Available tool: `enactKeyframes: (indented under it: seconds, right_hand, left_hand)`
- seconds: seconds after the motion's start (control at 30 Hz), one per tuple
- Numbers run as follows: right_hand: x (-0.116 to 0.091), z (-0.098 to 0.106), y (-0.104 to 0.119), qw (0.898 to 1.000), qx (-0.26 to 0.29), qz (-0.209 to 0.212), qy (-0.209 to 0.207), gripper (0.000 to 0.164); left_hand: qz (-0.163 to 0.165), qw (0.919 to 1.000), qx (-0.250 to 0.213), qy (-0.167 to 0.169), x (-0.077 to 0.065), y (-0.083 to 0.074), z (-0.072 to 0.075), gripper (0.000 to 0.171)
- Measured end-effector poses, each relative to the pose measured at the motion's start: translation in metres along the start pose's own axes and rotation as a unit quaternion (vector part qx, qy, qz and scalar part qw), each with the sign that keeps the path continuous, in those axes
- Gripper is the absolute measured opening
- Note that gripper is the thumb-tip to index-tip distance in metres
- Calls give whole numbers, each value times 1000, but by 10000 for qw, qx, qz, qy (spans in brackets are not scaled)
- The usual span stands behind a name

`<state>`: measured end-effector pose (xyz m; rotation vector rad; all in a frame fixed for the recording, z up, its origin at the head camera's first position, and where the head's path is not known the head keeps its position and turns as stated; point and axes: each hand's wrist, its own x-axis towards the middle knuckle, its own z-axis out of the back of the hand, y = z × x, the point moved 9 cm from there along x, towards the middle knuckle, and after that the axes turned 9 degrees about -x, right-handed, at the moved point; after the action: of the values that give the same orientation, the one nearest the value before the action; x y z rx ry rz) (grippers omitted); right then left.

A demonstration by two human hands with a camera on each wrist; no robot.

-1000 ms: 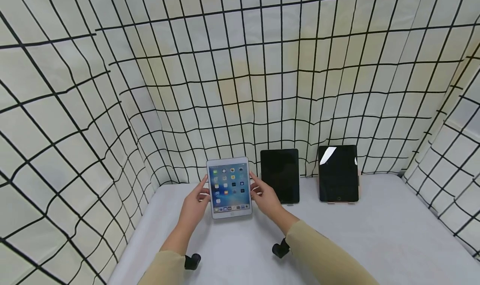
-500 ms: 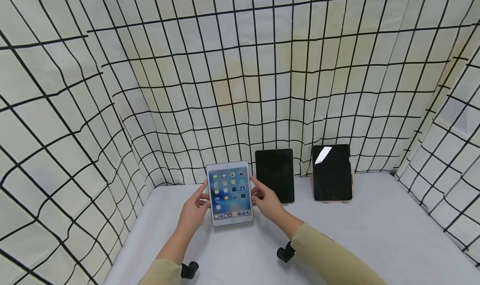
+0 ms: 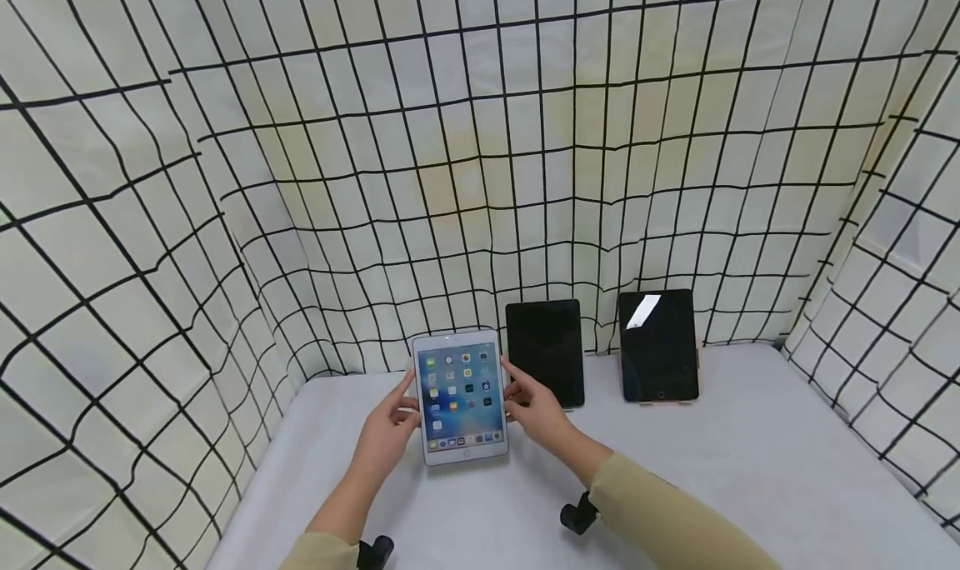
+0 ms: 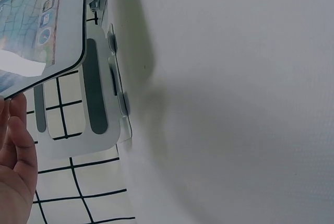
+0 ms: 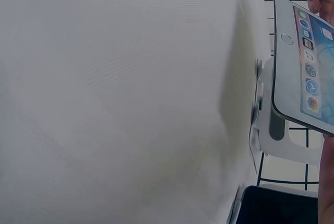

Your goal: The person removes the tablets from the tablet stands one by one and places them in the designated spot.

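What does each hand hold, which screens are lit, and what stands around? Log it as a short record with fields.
Left hand: holds the left edge of the white tablet
Right hand: holds its right edge
White tablet screen: lit, rows of app icons
Behind white tablet: pale stand with grey pads
Middle black tablet: propped up, screen dark
Far-right black tablet: propped up, screen dark, bright reflection near its top
Surface: white table
Backdrop: white cloth with black grid lines
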<state>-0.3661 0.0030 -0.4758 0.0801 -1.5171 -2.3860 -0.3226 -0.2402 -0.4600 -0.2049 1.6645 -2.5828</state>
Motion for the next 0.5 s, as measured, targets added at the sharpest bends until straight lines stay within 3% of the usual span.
enactKeyframes:
  seconds: [0.5]
  right_hand:
    - [-2,-10,-8,9972,414,-487,397,73]
  left_hand:
    - [308,9986,-323,272,-3,11,3,72]
